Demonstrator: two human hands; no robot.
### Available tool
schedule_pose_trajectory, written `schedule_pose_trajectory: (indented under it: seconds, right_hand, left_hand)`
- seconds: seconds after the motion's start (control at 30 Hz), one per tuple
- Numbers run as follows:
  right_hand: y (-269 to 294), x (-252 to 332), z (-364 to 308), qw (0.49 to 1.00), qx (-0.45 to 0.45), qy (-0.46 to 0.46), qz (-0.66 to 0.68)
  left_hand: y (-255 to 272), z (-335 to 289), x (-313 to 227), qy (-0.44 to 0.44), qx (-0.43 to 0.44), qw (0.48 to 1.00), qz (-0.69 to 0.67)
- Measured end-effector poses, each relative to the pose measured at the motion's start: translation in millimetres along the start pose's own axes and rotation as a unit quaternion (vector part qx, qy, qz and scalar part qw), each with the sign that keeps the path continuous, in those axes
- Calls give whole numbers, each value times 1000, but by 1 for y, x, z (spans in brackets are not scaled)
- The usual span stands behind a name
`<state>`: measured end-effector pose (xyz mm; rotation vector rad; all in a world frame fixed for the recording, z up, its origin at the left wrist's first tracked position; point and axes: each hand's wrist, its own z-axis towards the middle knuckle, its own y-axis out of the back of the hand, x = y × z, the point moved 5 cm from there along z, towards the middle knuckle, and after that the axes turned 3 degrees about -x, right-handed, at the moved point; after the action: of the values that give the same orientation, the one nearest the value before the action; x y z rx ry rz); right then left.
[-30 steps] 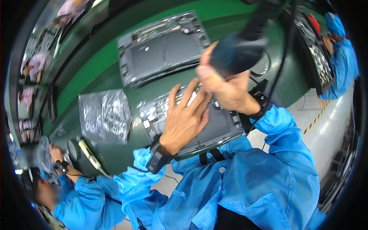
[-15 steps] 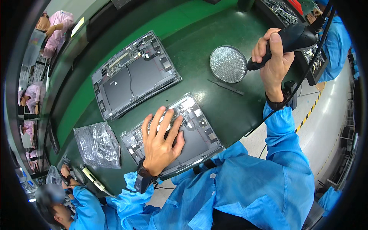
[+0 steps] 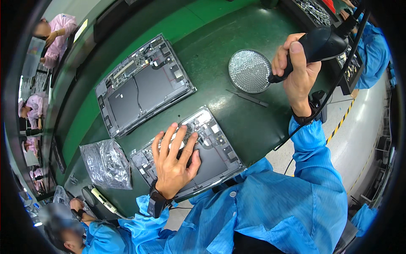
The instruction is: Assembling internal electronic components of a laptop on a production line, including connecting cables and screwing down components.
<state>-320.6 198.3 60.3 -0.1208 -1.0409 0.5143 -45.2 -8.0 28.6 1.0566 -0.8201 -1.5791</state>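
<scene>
An opened laptop base [image 3: 213,163] with bare boards and a dark battery area lies at the table's near edge. My left hand [image 3: 173,163] rests over its upper left part, fingers spread, hiding some of the boards. Off to the right, my right hand [image 3: 298,70] is wrapped round a black corded electric screwdriver [image 3: 323,44]. The screwdriver's nose points left and down, at the right rim of a round dish [image 3: 250,71] with a silvery, beaded surface. Its bit is too small to make out.
A second opened laptop base [image 3: 146,84] lies farther back. A dark flat stick [image 3: 247,98] is below the dish. Left are a clear plastic bag [image 3: 105,164] and a pale green tool [image 3: 103,200], near a co-worker's hand [image 3: 77,204]. Trays of parts [image 3: 313,12] stand far right.
My right hand and the screwdriver have shifted slightly left and down. My left hand stays spread on the laptop base. The whole view has shifted a little.
</scene>
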Motion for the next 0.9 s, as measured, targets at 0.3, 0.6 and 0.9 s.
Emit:
schedule_pose_trajectory:
  seconds: [0.3,0.6,0.9]
  right_hand:
    - [-3,-2,-4,1000,-3,-5,0]
    - [-18,35,7,1000,9,20,21]
    - [-146,26,-67,973,197,-83,87]
  left_hand:
    - [1,-1,0,1,-1,1000,-1]
    - [2,0,-1,-6,-26,1000,-15]
    - [-9,22,7,39,-157,979,-125]
